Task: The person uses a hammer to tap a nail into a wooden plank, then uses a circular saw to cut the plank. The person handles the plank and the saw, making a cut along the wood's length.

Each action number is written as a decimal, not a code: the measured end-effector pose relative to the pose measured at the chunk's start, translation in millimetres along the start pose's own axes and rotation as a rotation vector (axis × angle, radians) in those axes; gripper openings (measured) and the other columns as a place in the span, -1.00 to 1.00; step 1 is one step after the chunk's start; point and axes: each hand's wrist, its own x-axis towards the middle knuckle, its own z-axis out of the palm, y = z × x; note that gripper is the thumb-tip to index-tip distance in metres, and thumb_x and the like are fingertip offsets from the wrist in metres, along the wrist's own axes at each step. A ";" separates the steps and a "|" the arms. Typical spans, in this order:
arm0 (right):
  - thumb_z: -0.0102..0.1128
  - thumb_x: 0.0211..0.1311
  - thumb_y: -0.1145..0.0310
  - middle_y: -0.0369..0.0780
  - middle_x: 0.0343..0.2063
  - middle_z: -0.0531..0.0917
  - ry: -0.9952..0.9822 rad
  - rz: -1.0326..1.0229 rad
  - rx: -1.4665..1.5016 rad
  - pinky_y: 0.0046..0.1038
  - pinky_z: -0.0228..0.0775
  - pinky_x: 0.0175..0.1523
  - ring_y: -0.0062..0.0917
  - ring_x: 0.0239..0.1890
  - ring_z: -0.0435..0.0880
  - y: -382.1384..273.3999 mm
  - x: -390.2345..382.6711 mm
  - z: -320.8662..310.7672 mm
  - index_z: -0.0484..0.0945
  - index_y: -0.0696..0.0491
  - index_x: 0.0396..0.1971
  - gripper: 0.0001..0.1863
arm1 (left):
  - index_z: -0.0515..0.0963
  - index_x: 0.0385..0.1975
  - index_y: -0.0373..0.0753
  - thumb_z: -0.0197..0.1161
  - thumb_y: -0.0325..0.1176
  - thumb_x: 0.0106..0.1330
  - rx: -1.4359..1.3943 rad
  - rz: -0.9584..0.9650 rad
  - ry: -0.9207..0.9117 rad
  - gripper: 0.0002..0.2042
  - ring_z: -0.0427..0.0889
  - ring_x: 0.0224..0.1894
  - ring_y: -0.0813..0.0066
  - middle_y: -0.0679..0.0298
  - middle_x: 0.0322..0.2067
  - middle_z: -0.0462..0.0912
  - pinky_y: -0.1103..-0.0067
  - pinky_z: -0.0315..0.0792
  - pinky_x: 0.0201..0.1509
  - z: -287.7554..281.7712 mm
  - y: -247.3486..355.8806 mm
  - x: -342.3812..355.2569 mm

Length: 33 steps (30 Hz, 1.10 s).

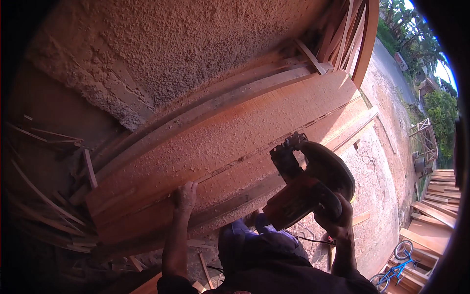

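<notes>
Over board (pixel 235 132): right hand (pixel 339 220) clenched round power saw (pixel 299 196); left hand (pixel 186 196) touching, curled, grip unclear.

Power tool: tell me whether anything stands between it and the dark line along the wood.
Nothing visible stands between the power tool, held in the right hand, and the dark line along the wood. The left hand is by that line too, but off to the tool's left.

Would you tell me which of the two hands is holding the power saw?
The right hand has the power saw; the left hand holds no tool and touches the wide board.
</notes>
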 end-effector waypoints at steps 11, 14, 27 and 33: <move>0.42 -0.06 0.44 -0.22 -0.22 0.70 0.038 0.193 0.037 -0.51 0.48 -0.09 -0.58 -0.21 0.66 -34.8 6.0 62.5 0.58 0.22 0.01 -0.46 | 0.50 -0.54 -0.16 0.30 -0.10 0.40 0.104 0.440 0.131 -0.67 0.71 -0.46 0.06 0.10 -0.58 0.65 0.25 0.59 -0.44 0.1 -27.5 28.8; 0.42 -0.06 0.45 -0.21 -0.21 0.70 0.030 0.185 0.013 -0.51 0.48 -0.07 -0.57 -0.18 0.67 -40.5 11.5 75.1 0.57 0.23 0.02 -0.46 | 0.48 -0.56 -0.15 0.30 -0.14 0.40 0.084 0.482 0.120 -0.68 0.72 -0.49 0.11 0.11 -0.61 0.64 0.27 0.60 -0.48 2.3 -31.5 33.0; 0.46 0.05 0.54 -0.24 -0.16 0.70 0.055 0.034 -0.505 -0.52 0.53 -0.03 -0.59 -0.14 0.66 -40.7 26.1 133.1 0.60 0.19 0.01 -0.54 | 0.55 -0.45 -0.16 0.29 -0.04 0.39 -0.130 0.276 0.099 -0.68 0.74 -0.48 0.09 0.12 -0.60 0.67 0.24 0.61 -0.47 7.8 -59.2 7.1; 0.33 -0.11 0.47 -0.22 -0.17 0.69 -0.094 0.219 -0.125 -0.48 0.47 -0.07 -0.53 -0.17 0.65 -59.4 32.9 140.2 0.56 0.21 0.08 -0.40 | 0.54 -0.51 -0.18 0.25 0.03 0.41 -0.080 0.140 -0.006 -0.60 0.74 -0.50 0.11 0.14 -0.64 0.65 0.27 0.60 -0.46 -10.0 -72.0 9.8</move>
